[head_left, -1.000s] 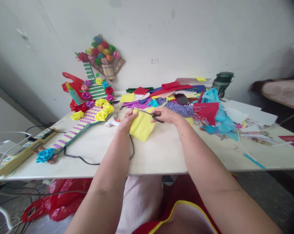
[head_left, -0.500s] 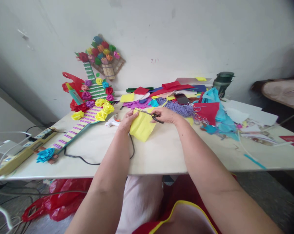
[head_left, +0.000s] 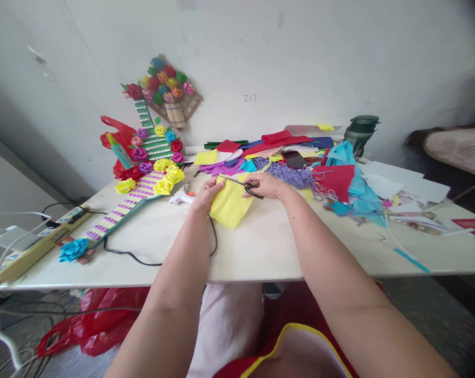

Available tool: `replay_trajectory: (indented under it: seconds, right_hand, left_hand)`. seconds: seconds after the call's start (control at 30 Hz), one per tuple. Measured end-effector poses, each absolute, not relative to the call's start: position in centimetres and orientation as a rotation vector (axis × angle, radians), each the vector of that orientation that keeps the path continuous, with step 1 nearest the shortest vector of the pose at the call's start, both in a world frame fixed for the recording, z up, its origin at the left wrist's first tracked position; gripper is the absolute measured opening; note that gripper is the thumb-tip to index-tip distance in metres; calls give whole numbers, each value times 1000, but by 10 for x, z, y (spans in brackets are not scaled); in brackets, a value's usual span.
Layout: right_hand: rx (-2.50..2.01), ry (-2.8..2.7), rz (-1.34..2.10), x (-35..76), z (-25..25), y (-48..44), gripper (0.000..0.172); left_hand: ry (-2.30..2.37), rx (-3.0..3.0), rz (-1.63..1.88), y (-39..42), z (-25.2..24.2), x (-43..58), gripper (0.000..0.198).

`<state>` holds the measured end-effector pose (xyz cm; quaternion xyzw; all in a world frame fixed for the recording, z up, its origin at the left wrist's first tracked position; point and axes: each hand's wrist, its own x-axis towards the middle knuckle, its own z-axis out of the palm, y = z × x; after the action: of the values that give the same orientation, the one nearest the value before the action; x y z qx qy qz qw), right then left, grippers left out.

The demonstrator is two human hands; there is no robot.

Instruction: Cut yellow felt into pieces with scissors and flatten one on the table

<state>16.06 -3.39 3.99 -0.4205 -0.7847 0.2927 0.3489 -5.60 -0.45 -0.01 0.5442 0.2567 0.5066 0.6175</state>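
Between my hands, above the white table, is a sheet of yellow paper [head_left: 230, 207]. My left hand [head_left: 206, 195] is closed on its left edge, fingers pinching the upper left corner. In my right hand [head_left: 267, 186] is a pair of dark-handled scissors [head_left: 252, 190], their blades pointing left across the upper part of the sheet toward my left fingers. Whether the blades are parted is too fine to tell. Just left of my left hand lies a white glue gun [head_left: 181, 197] with an orange trigger.
A decorated craft strip with paper flowers [head_left: 168, 181] lies at left, beside a power strip [head_left: 44, 239]. Coloured paper sheets [head_left: 229, 157], purple shredded strands [head_left: 287, 174], a phone [head_left: 293, 159] and a dark green bottle [head_left: 360, 135] line the back. Blue scraps [head_left: 358, 197] lie at right.
Almost nothing differs. Both hands, the yellow paper and the scissors keep nearly the same position.
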Motion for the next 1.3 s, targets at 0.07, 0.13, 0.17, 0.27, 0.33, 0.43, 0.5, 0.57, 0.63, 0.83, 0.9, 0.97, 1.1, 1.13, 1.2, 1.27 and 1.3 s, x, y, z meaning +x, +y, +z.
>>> replay_trajectory:
  seconds: [0.07, 0.13, 0.17, 0.27, 0.33, 0.43, 0.5, 0.57, 0.63, 0.83, 0.9, 0.97, 1.1, 1.13, 1.2, 1.27, 1.3]
  right_hand:
    - [-1090, -2027, 758, 161, 40, -33, 33]
    - [-1090, -2020, 759, 161, 39, -33, 34]
    - [-1089, -2017, 759, 161, 39, -33, 34]
    - [-1079, -2020, 767, 161, 39, -33, 34]
    - [-1073, -2034, 765, 160, 38, -34, 34]
    - [-1083, -2056, 735, 160, 38, -33, 35]
    - [-1099, -2071, 709, 161, 37, -32, 37]
    - [-1123, -2084, 684, 161, 36, -31, 39]
    - [-1143, -2080, 663, 161, 36, -31, 40]
    - [-1160, -2049, 638, 158, 40, -35, 36]
    - [-1162, -2044, 642, 157, 41, -36, 35]
    - [-1158, -2039, 658, 157, 41, -37, 35]
    - [-1135, -2027, 699, 157, 41, -37, 33]
    - [-1129, -2023, 706, 157, 40, -37, 33]
    - [-1119, -2015, 718, 157, 40, -36, 33]
    - [-1114, -2007, 725, 157, 39, -35, 33]
    - [-1112, -2004, 727, 157, 38, -35, 33]
  left_hand:
    - [587, 1249, 1170, -4, 0, -56, 24]
    - [585, 1241, 1164, -4, -1, -57, 24]
    - [587, 1237, 1162, -4, -1, -57, 25]
    - [599, 1237, 1165, -3, -1, -57, 26]
    - [609, 1247, 1170, -3, -1, -57, 26]
    - [618, 1256, 1171, -3, -1, -56, 25]
    - [625, 1258, 1168, -3, -1, -56, 26]
    - [628, 1258, 1162, -3, -2, -56, 26]
    - [620, 1255, 1159, -3, -2, -56, 26]
    - [604, 1256, 1146, -5, 0, -54, 28]
    - [606, 1258, 1143, -6, 0, -54, 29]
    - [605, 1258, 1145, -6, 0, -53, 28]
    - [617, 1250, 1155, -6, -1, -54, 29]
    - [622, 1247, 1157, -6, 0, -54, 29]
    - [628, 1241, 1162, -6, 0, -54, 30]
    - [633, 1238, 1165, -7, 1, -54, 29]
    - [635, 1238, 1167, -7, 1, -54, 29]
